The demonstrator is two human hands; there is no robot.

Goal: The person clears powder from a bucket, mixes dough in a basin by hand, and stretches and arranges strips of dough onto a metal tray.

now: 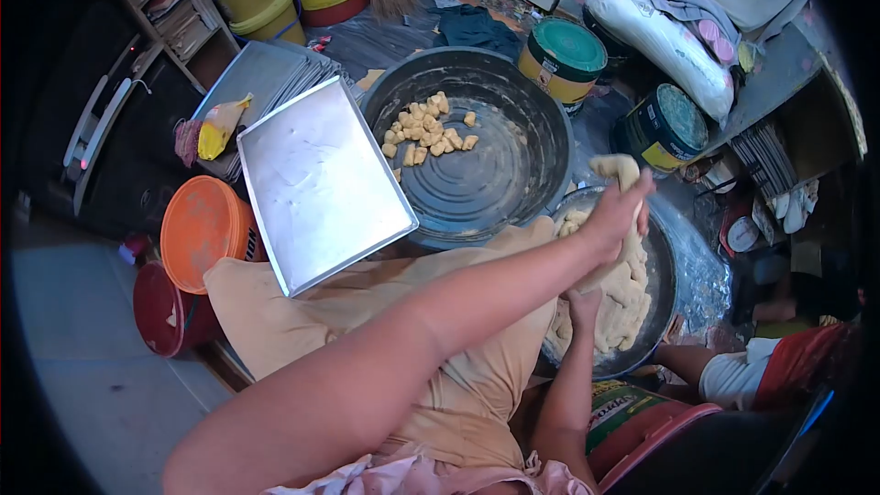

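Observation:
My left hand [616, 225] is wrapped round a thick pale rope of dough [616, 167], raised over the right-hand basin. The rope's upper end bends over above my fingers. Just below, my right hand [584, 305] is closed at the lower part of the same dough. More dough [625, 307] lies in lumps and folds in the round metal basin [667, 266] under both hands. Left of it, a large dark tub [458, 60] holds a heap of small dough pieces [426, 126]. An empty metal tray [321, 183] leans against the tub's left side.
An orange bucket [206, 229] and a dark red bucket [160, 312] stand at left. Green-lidded buckets [568, 46] and a white sack [665, 46] are at the back right. Stacked trays [266, 82] lie behind the tray. Another person's leg [687, 362] shows at right.

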